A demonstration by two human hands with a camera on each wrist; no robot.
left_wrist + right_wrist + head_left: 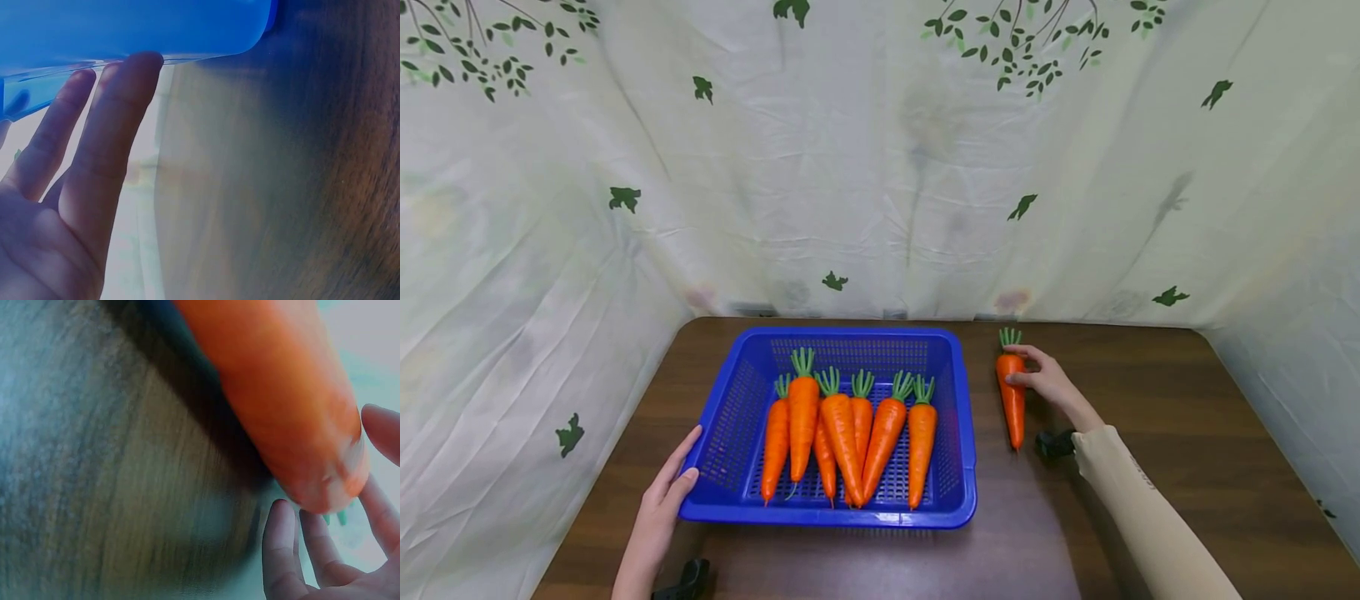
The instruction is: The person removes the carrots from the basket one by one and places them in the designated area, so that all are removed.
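Several orange carrots [840, 442] with green stem tops lie side by side in a blue perforated plastic basket [820, 517]. At the basket's left side, my left hand [658, 500] touches the rim with fingers extended; the left wrist view shows straight fingers [103, 137] against the blue wall [137, 31]. To the right of the basket, my right hand [1045, 379] pinches another carrot [1012, 408] near its thick top, between thumb and fingers. That carrot's tip points toward me. Whether it touches the table cannot be told.
The basket stands on a brown wood-grain table [1150, 433]. A pale curtain [880, 167] with leaf prints hangs behind the table and along both sides. Black wrist devices [1054, 444] sit at both wrists.
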